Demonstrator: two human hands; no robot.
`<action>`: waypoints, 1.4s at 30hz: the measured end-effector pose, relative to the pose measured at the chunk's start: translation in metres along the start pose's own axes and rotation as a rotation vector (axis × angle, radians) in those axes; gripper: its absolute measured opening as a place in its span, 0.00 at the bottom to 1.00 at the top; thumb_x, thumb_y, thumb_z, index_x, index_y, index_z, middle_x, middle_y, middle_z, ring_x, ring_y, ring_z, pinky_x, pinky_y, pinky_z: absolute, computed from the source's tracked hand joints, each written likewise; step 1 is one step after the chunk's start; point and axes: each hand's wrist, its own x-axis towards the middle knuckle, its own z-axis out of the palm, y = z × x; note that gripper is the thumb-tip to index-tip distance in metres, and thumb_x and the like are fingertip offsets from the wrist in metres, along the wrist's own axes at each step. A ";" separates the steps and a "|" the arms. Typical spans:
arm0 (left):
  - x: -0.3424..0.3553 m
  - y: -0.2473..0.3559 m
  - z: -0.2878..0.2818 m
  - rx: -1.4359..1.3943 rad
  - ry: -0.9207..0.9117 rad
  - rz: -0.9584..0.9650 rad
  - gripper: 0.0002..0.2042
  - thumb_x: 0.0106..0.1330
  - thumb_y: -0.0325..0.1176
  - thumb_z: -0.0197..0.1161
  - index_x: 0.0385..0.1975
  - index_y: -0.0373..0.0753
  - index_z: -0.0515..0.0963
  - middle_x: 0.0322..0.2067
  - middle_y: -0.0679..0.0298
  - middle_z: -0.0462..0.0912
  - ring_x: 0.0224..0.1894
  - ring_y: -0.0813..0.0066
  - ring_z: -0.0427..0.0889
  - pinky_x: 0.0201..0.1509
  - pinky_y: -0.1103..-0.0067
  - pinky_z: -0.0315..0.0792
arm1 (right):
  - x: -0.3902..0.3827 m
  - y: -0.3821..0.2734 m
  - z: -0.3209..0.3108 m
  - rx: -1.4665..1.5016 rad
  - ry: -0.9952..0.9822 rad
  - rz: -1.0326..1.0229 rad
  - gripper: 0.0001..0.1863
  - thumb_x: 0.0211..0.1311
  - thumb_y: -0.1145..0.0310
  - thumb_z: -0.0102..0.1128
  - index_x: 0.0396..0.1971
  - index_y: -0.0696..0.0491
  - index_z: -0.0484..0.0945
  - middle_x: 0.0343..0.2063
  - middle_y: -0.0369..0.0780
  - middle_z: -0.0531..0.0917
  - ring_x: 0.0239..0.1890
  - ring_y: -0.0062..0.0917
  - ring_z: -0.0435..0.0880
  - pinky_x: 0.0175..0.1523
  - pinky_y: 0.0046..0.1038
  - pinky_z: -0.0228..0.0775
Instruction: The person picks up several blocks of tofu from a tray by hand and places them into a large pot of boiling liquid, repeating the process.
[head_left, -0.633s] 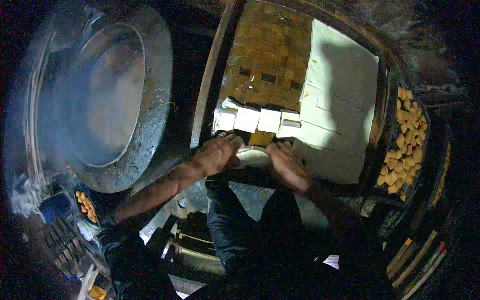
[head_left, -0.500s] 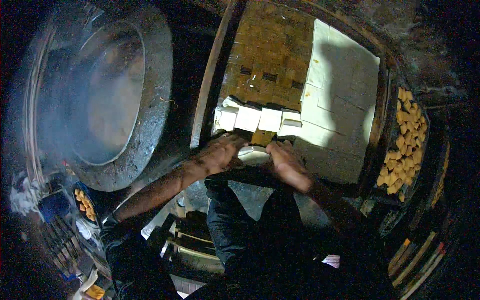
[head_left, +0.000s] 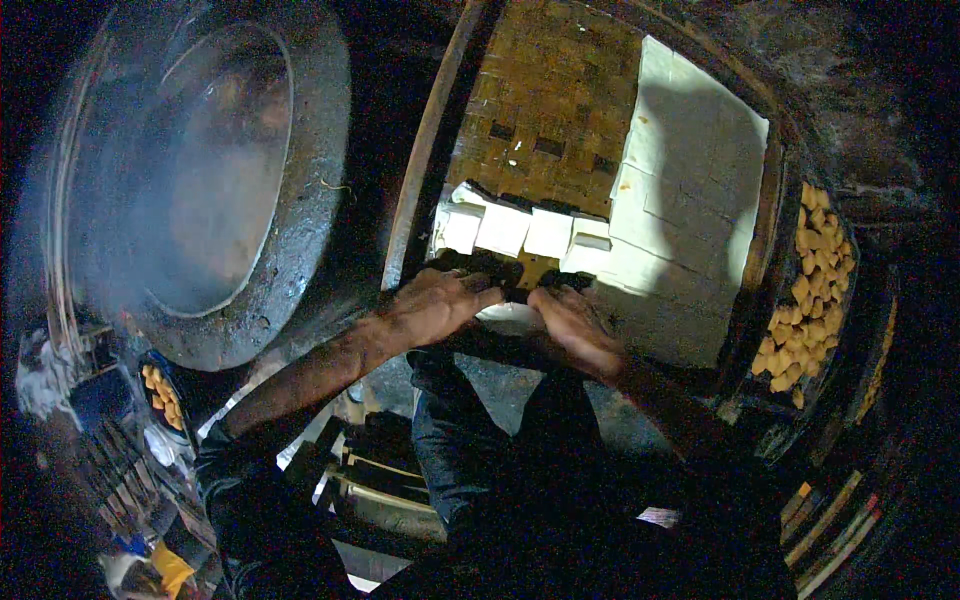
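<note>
My left hand (head_left: 440, 306) and my right hand (head_left: 577, 328) meet at the near edge of a wood-framed tray with a woven mat (head_left: 555, 100). Between them is a small white tofu piece (head_left: 509, 314), partly covered by my thumbs. Both hands are closed, with fingers curled around its two sides; some fingertips are lost in shadow. Just beyond my hands, cut white tofu blocks (head_left: 502, 230) stand in a short row on the mat. To their right lies a wide white tofu sheet (head_left: 690, 190) scored with cut lines.
A large round pan (head_left: 215, 200) gives off steam or smoke at the left, set in a thick dark rim. Golden-brown chunks (head_left: 808, 300) fill a container beyond the tray's right side. A smaller dish of similar pieces (head_left: 161, 396) sits at lower left.
My hands have drawn closer together around the tofu piece, so less of it shows. The tray and pan appear slightly shifted in the picture.
</note>
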 end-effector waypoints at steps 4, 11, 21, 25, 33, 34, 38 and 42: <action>0.008 -0.003 0.003 -0.006 0.021 -0.022 0.14 0.61 0.37 0.56 0.46 0.44 0.70 0.40 0.56 0.79 0.43 0.54 0.80 0.40 0.61 0.75 | 0.037 0.079 0.032 -0.289 0.327 -0.342 0.11 0.60 0.67 0.47 0.43 0.48 0.70 0.34 0.46 0.78 0.40 0.41 0.78 0.47 0.38 0.68; 0.022 -0.002 -0.018 -0.083 -0.285 -0.153 0.16 0.61 0.45 0.57 0.41 0.40 0.71 0.31 0.53 0.80 0.40 0.52 0.79 0.40 0.62 0.73 | 0.051 0.099 0.032 -0.337 0.250 -0.392 0.14 0.59 0.67 0.51 0.45 0.48 0.71 0.34 0.48 0.79 0.39 0.41 0.80 0.43 0.35 0.70; 0.009 -0.008 -0.006 -0.096 0.061 -0.039 0.19 0.62 0.45 0.56 0.43 0.37 0.69 0.37 0.54 0.76 0.41 0.51 0.78 0.42 0.62 0.73 | 0.020 0.064 0.014 -0.729 0.561 -0.568 0.16 0.61 0.58 0.52 0.45 0.50 0.74 0.37 0.43 0.82 0.38 0.36 0.81 0.43 0.35 0.71; 0.012 -0.004 -0.004 -0.065 0.081 -0.056 0.18 0.63 0.46 0.55 0.46 0.39 0.70 0.39 0.54 0.76 0.40 0.52 0.79 0.40 0.64 0.74 | 0.061 0.111 0.044 -0.378 0.720 -0.511 0.17 0.55 0.54 0.59 0.44 0.42 0.78 0.33 0.41 0.84 0.34 0.36 0.83 0.40 0.38 0.74; 0.005 0.003 -0.026 -0.002 0.116 -0.044 0.18 0.64 0.48 0.54 0.44 0.41 0.71 0.35 0.53 0.78 0.31 0.55 0.81 0.31 0.65 0.75 | 0.018 0.070 0.010 -0.305 0.594 -0.534 0.28 0.55 0.52 0.63 0.49 0.55 0.69 0.44 0.49 0.79 0.47 0.46 0.78 0.52 0.38 0.69; 0.003 0.000 -0.028 -0.014 0.214 0.004 0.18 0.64 0.48 0.54 0.44 0.41 0.71 0.32 0.54 0.79 0.29 0.54 0.81 0.29 0.65 0.74 | 0.010 0.059 0.004 -0.285 0.618 -0.540 0.28 0.55 0.52 0.64 0.50 0.54 0.69 0.44 0.49 0.79 0.46 0.46 0.79 0.51 0.39 0.70; 0.009 -0.007 -0.058 -0.021 0.201 -0.051 0.17 0.65 0.48 0.54 0.43 0.42 0.71 0.16 0.52 0.76 0.19 0.50 0.78 0.24 0.61 0.72 | 0.001 0.040 -0.010 -0.271 0.752 -0.554 0.25 0.54 0.54 0.65 0.47 0.52 0.71 0.38 0.49 0.81 0.41 0.46 0.80 0.44 0.39 0.73; 0.038 -0.011 -0.091 -0.022 0.061 0.007 0.17 0.65 0.47 0.52 0.46 0.41 0.70 0.23 0.50 0.79 0.27 0.48 0.79 0.31 0.60 0.72 | 0.002 0.026 -0.038 -0.163 0.573 -0.644 0.23 0.52 0.57 0.66 0.44 0.54 0.72 0.41 0.46 0.79 0.43 0.43 0.79 0.44 0.36 0.72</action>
